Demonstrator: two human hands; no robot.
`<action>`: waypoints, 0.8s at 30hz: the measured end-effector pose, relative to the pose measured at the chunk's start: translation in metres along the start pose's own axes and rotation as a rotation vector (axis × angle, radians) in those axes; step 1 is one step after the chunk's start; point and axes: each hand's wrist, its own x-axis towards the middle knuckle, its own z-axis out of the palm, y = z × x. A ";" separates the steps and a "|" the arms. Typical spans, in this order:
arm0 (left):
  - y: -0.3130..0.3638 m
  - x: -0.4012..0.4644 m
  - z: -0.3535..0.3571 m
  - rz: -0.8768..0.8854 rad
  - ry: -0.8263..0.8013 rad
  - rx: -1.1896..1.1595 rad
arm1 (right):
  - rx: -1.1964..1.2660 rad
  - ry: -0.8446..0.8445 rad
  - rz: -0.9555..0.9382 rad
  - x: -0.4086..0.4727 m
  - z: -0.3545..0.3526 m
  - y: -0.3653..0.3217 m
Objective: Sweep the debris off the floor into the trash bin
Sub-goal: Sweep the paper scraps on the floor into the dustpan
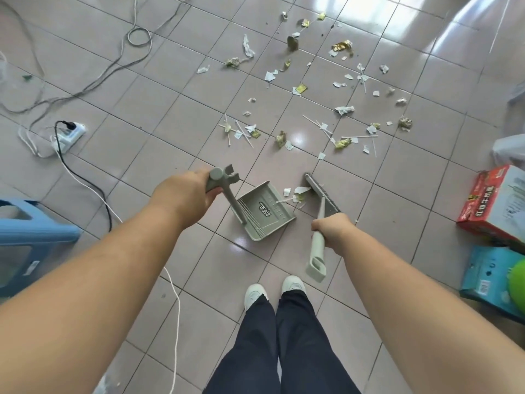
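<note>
My left hand grips the top of the grey-green dustpan's handle. The dustpan rests tilted on the tiled floor, its mouth facing right. My right hand is closed around the handle of a matching broom, whose head sits just right of the pan's mouth. A few paper scraps and a thin stick lie between broom head and pan. Much more debris, torn paper, gold wrappers and white sticks, is scattered over the tiles farther ahead. No trash bin is in view.
Cables and a white power strip lie on the floor at left, one white cord running past my feet. A blue plastic stool stands at the left edge. Red and blue cardboard boxes sit at right.
</note>
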 end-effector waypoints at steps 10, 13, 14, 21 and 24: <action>-0.005 -0.011 0.015 0.003 -0.006 -0.027 | -0.105 -0.206 0.016 -0.018 0.032 0.024; -0.007 -0.013 0.016 0.002 0.008 -0.045 | -0.072 -0.243 -0.003 -0.033 0.038 0.030; -0.007 -0.014 0.016 -0.002 0.008 -0.051 | -0.055 -0.248 -0.009 -0.037 0.038 0.031; -0.010 -0.014 0.020 -0.021 0.017 -0.053 | 0.019 -0.215 -0.043 -0.045 0.027 0.029; -0.010 -0.014 0.020 -0.018 0.018 -0.035 | 0.006 -0.199 -0.066 -0.038 0.029 0.027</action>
